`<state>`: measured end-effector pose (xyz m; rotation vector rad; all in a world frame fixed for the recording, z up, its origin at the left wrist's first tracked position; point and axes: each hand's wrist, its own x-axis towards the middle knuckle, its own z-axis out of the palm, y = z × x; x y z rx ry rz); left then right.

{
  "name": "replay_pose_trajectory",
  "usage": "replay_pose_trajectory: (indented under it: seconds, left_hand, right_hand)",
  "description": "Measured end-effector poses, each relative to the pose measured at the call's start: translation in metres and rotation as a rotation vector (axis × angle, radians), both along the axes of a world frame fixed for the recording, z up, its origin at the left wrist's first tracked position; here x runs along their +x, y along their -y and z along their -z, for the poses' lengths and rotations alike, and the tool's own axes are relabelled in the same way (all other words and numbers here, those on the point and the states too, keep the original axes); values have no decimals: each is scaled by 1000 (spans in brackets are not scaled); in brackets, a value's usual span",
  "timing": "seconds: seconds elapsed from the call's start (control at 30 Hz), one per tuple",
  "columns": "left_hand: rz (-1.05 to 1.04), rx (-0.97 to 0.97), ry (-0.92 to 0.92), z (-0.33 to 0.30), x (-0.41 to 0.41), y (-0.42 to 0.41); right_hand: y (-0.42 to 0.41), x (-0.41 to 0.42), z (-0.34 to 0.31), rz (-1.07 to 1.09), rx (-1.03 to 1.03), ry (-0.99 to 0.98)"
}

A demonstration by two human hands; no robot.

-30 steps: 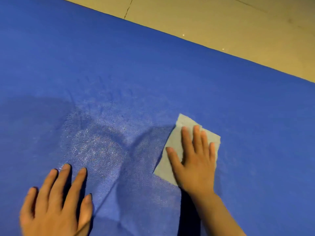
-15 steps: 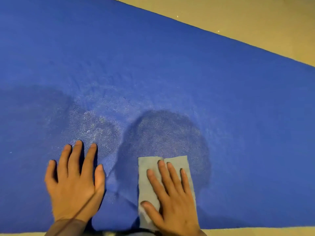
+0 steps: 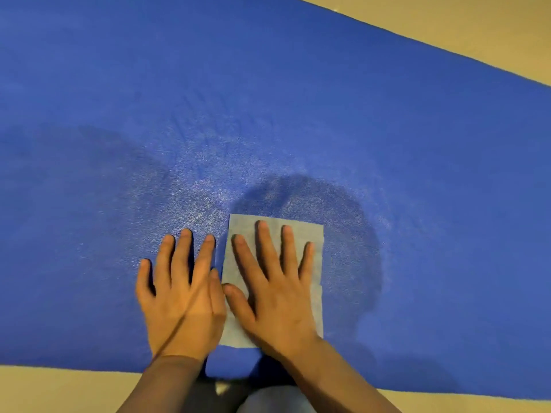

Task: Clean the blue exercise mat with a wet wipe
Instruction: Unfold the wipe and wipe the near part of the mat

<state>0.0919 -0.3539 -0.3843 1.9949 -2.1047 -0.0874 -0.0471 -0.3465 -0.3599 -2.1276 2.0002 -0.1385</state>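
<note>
The blue exercise mat (image 3: 387, 129) lies flat on the tan floor (image 3: 477, 31), filling most of your view, its near edge just in front of you. On the mat near that edge sits the wet wipe (image 3: 310, 234), a pale rectangle. Your right hand (image 3: 277, 293) presses it flat, fingers straight and spread apart. Your left hand (image 3: 182, 299) rests palm-down on the mat just beside the wipe, fingers straight and slightly spread. A damp sheen marks the mat beyond your left hand.
</note>
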Motion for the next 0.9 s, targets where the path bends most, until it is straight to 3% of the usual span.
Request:
replay_pose_trajectory:
  seconds: [0.1, 0.27, 0.37, 0.5, 0.57, 0.7, 0.8, 0.9]
  left_hand:
    - [10, -35, -30, 2, 2, -1]
    - [6, -60, -43, 3, 2, 0]
    - [3, -34, -57, -2, 1, 2]
    - [-158, 24, -246, -16, -9, 10]
    - [-35, 15, -190, -21, -36, 15]
    - [412, 67, 102, -12, -93, -1]
    - [446, 129, 87, 0, -76, -7]
    - [319, 135, 52, 1, -13, -6]
  right_hand:
    - [1, -12, -17, 12, -58, 147]
    - [-36, -92, 1, 457, -11, 137]
    - [-40, -97, 11, 441, -46, 51]
    - [-42, -97, 10, 427, -61, 16]
    - [-40, -97, 12, 425, -54, -5]
    - [-40, -98, 13, 413, -66, -12]
    - [-41, -97, 15, 424, -86, 9]
    - [-42, -98, 17, 435, -95, 18]
